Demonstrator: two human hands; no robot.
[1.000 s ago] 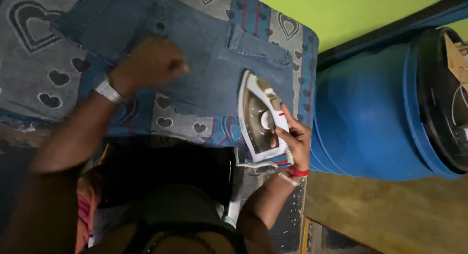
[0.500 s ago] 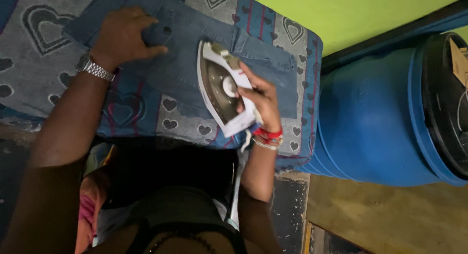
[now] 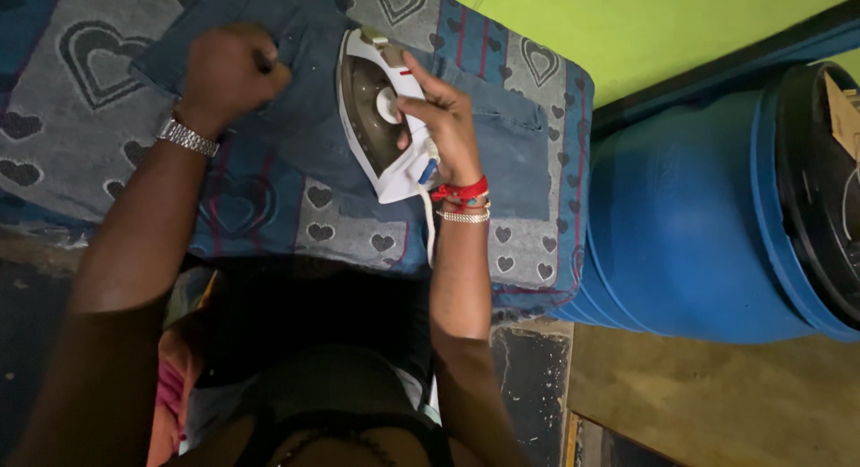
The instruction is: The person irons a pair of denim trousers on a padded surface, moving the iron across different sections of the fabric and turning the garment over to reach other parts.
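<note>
Head view: right hand is closed around the handle of the white iron, which lies tipped on its side atop the denim garment. Left hand is fisted, pinching the denim's edge on the heart-patterned blanket. Good practice: keep cloth taut, soleplate flat. Iron's long axis runs near-vertical in frame, nose pointing away from the person.

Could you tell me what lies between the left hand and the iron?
Only denim garment; the head view shows nothing else between left hand and iron.
</note>
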